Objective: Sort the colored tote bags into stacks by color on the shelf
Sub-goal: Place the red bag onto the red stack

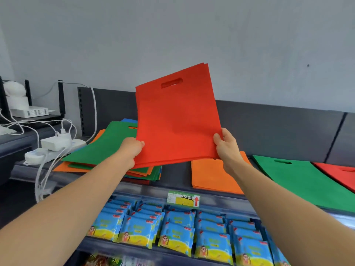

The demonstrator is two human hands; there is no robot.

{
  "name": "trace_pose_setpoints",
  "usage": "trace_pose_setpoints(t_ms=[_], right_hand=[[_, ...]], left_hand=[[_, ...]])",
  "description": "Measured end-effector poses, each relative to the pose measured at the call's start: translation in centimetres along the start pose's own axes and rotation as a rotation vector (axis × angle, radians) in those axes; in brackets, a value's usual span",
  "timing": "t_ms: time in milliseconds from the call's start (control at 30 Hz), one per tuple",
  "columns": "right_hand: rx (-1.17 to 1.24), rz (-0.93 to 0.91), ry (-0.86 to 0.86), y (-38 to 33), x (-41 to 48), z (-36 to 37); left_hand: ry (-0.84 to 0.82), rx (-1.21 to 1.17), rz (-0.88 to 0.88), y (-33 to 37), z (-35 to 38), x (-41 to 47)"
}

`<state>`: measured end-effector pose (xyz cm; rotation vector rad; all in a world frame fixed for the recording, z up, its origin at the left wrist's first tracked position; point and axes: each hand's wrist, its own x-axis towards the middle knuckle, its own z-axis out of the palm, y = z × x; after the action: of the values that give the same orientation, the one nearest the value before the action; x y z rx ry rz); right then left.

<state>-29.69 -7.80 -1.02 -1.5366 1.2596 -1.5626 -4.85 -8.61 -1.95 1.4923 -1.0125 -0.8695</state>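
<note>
Both hands hold a red bag bundle up above the shelf.

Near: blue packets (178,233) fill the lower shelf, price tag (183,201) on the rail above. Left hand (130,150) pinches the bundle's lower left corner, fingers hidden behind the fabric; right hand (227,148) pinches the lower right edge, thumb in front, fingers behind. Red bags (176,120) tilted upright, handle slot at top. On the shelf (172,179): mixed pile (107,148) at left, green on top; orange bag (213,175) under the right hand; green bag (303,179) and red bag (338,173) at right. Far left: power strip (55,148) and cables.
</note>
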Motion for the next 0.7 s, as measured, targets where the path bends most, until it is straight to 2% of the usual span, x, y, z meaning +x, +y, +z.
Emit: trace_pose_setpoints(t_ms=[167,267,467,700], right_hand=[[-0.185,0.001,0.057,1.0,-1.0,-5.2],[-0.279,0.087,0.099,1.8,-1.3,-9.1],[-0.448,0.228,0.180,3.3,-2.5,-19.0],[-0.585,0.319,0.248,5.3,-4.8,-32.6]], left_hand=[[0.033,0.173,0.281,0.3,5.2,-2.6],[0.025,0.215,0.376,0.4,8.9,-4.3],[-0.008,0.240,0.440,0.9,17.8,-8.3],[-0.152,0.182,0.420,0.9,29.3,-14.7]])
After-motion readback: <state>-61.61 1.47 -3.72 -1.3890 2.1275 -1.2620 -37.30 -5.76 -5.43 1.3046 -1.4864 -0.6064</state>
